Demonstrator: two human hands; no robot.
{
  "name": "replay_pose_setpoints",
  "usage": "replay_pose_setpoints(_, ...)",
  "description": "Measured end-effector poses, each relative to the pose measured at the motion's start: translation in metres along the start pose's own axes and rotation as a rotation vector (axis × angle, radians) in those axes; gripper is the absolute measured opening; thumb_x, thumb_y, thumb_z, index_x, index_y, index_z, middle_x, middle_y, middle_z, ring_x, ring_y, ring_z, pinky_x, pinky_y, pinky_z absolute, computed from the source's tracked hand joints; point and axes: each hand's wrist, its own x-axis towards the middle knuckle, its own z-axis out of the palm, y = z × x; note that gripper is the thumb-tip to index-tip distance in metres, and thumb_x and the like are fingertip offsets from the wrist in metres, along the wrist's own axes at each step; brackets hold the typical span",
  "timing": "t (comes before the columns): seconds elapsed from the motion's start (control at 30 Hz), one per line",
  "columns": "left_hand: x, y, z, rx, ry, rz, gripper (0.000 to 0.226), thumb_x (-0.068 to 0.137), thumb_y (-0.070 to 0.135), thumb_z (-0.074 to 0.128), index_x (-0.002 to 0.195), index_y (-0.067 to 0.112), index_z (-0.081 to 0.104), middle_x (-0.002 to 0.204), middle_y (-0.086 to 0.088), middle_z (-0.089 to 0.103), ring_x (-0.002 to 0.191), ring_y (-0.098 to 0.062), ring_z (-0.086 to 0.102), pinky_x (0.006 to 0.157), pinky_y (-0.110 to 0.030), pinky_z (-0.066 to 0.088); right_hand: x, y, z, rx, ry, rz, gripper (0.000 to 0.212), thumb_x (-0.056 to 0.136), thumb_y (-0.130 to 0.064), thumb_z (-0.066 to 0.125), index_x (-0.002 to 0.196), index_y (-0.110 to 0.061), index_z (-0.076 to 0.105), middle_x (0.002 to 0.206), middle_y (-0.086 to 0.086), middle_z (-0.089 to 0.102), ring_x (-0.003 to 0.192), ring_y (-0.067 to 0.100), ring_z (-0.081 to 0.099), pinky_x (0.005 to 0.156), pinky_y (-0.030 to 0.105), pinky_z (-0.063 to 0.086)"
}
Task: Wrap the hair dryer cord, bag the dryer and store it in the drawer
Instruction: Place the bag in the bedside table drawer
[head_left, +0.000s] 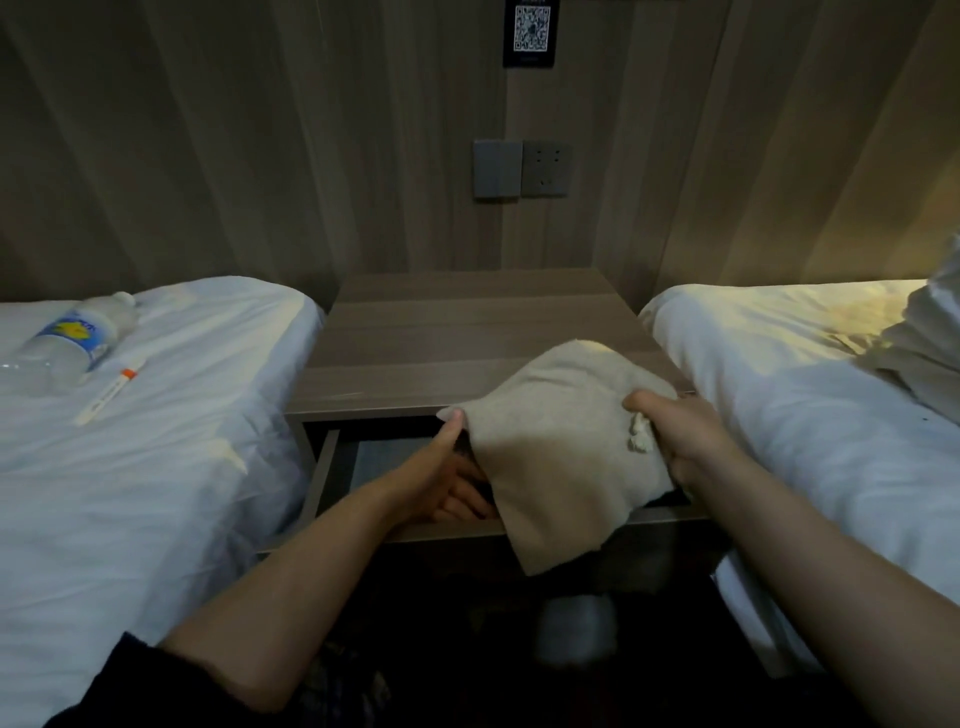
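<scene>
A beige cloth bag (561, 452) hangs over the open drawer (332, 467) of the wooden nightstand (467, 332), its lower end drooping past the drawer's front. My right hand (680, 441) grips the bag's gathered top with its drawstring knot. My left hand (441, 478) holds the bag's left edge, thumb on top and fingers underneath inside the drawer. A dark shape shows under the bag by my left fingers. The hair dryer itself and its cord are hidden.
White beds flank the nightstand on the left (156, 467) and right (805, 415). A plastic water bottle (72, 343) and a pen-like tube (106, 397) lie on the left bed. A wall socket (545, 169) and switch sit above the nightstand.
</scene>
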Motion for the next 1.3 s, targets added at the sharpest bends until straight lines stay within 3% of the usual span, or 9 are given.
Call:
replay_pose_setpoints(0.07,0.003,-0.005,0.007,-0.092,-0.084,-0.019,0.094,0.081,0.077,0.006,0.124,0.008,0.052,0.101,-0.013,0.068,0.064,-0.016,0.064,0.053,-0.020,0.044,0.000,0.011,0.000,0.010,-0.003,0.072,0.031,0.075,-0.014,0.067,0.103,-0.004,0.061,0.094,0.011,0.065,0.089,0.030,0.062,0.077,0.042,0.053)
replay_pose_setpoints(0.2,0.009,-0.007,0.025,-0.429,-0.104,-0.025,0.067,0.083,0.059,0.047,0.133,0.014,0.043,0.127,-0.011,0.057,0.105,-0.025,0.060,0.086,-0.033,0.050,-0.002,0.021,0.001,0.034,-0.035,0.126,0.009,0.079,-0.012,0.065,0.082,-0.009,0.057,0.088,0.010,0.063,0.084,0.028,0.061,0.082,0.045,0.052)
replay_pose_setpoints(0.3,0.019,-0.003,0.040,-0.557,0.006,-0.028,0.057,0.083,0.043,0.061,0.132,0.017,0.047,0.127,-0.007,0.058,0.112,-0.025,0.057,0.094,-0.038,0.048,-0.004,0.026,0.007,0.020,-0.043,0.143,0.023,0.078,-0.012,0.066,0.098,-0.004,0.058,0.092,0.013,0.064,0.085,0.030,0.062,0.081,0.045,0.052)
replay_pose_setpoints(0.47,0.027,0.006,0.039,-0.537,0.129,-0.081,0.057,0.081,0.039,0.066,0.130,0.017,0.047,0.132,-0.009,0.053,0.122,-0.029,0.049,0.103,-0.046,0.041,-0.005,0.029,0.011,-0.041,-0.046,0.197,0.036,0.074,-0.015,0.069,0.105,-0.001,0.057,0.092,0.014,0.062,0.087,0.032,0.061,0.084,0.047,0.053)
replay_pose_setpoints(0.57,0.028,0.009,0.032,-0.503,0.138,-0.100,0.059,0.080,0.038,0.067,0.131,0.016,0.047,0.134,-0.010,0.052,0.123,-0.029,0.049,0.097,-0.043,0.043,-0.004,0.034,0.014,-0.127,-0.033,0.155,0.031,0.077,-0.015,0.067,0.102,-0.002,0.055,0.081,0.007,0.056,0.074,0.024,0.054,0.075,0.038,0.048)
replay_pose_setpoints(0.7,0.033,0.007,0.023,-0.410,0.165,-0.126,0.062,0.079,0.043,0.067,0.132,0.016,0.048,0.134,-0.009,0.053,0.119,-0.027,0.050,0.099,-0.040,0.041,-0.002,0.043,0.022,-0.289,-0.082,0.105,0.046,0.080,-0.016,0.064,0.119,0.006,0.053,0.096,0.012,0.060,0.070,0.018,0.052,0.057,0.027,0.042)
replay_pose_setpoints(0.9,0.038,0.002,0.016,-0.357,0.232,-0.107,0.055,0.083,0.043,0.063,0.127,0.012,0.052,0.131,-0.011,0.055,0.118,-0.026,0.052,0.101,-0.037,0.041,0.008,0.038,0.041,-0.702,-0.263,0.160,0.060,0.091,-0.035,0.049,0.139,-0.003,0.034,0.141,0.019,0.044,0.125,0.033,0.045,0.093,0.038,0.041)
replay_pose_setpoints(1.13,0.052,-0.007,0.015,-0.289,0.280,-0.127,0.062,0.079,0.050,0.065,0.128,0.016,0.050,0.133,-0.008,0.053,0.125,-0.026,0.047,0.108,-0.040,0.037,0.025,0.043,0.047,-0.949,-0.372,0.162,0.063,0.092,-0.038,0.047,0.142,-0.003,0.028,0.144,0.020,0.039,0.128,0.035,0.041,0.099,0.041,0.039)
replay_pose_setpoints(1.3,0.059,-0.017,0.017,-0.325,0.330,-0.098,0.050,0.088,0.036,0.060,0.130,0.012,0.052,0.129,-0.012,0.057,0.121,-0.029,0.052,0.094,-0.036,0.045,0.032,0.066,0.056,-0.977,-0.387,0.131,0.057,0.094,-0.031,0.046,0.140,-0.001,0.032,0.142,0.019,0.041,0.128,0.032,0.041,0.099,0.034,0.036)
